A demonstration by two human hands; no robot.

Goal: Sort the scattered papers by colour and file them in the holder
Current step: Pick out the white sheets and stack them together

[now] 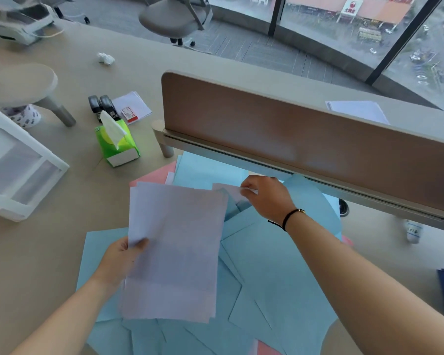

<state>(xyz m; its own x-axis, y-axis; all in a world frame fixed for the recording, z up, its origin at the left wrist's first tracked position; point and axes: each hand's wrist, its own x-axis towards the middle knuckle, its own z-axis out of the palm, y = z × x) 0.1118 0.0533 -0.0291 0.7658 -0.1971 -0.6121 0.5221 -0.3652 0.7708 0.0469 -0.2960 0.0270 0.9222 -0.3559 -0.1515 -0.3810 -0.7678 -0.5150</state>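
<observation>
The left hand (121,260) grips a stack of white sheets (174,249) by its left edge, thumb on top, lifted over the blue papers (272,272) strewn on the surface (41,252). The right hand (264,196) pinches the corner of another white sheet (228,188) lying among the blue ones — near the brown divider (292,134). Pink papers (159,175) peek out beneath. The white holder (18,165) sits well to the left, a green tissue box (117,144) behind the pile.
</observation>
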